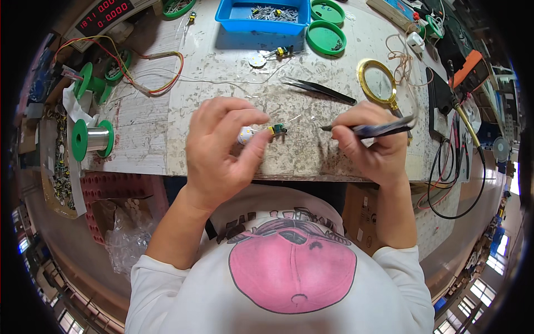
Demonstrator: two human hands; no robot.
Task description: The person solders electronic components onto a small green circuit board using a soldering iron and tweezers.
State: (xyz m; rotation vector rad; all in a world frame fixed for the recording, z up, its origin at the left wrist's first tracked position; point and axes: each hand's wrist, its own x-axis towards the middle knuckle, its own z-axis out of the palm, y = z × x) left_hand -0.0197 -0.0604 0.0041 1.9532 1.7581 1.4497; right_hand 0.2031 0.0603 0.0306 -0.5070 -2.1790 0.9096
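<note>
My left hand point(225, 147) is curved over the worktable with thumb and fingers apart. Between them shows a round white LED board point(245, 134), partly hidden by the thumb. Beside the thumb tip is a small green circuit board point(279, 129) with a yellow component; whether the thumb touches it is unclear. My right hand point(374, 142) grips a plier-like tool point(384, 129) with dark blue handles. Its dark tip points left toward the circuit board, apart from it. Black tweezers point(320, 89) lie on the table beyond my hands.
A blue bin point(262, 25) of small parts and green dishes point(326, 38) stand at the back. A magnifying glass point(378, 82) lies right, near a soldering iron point(467, 123) and cables. Solder wire on a green spool point(93, 139), coloured wires point(147, 89) and a display meter point(108, 16) are left.
</note>
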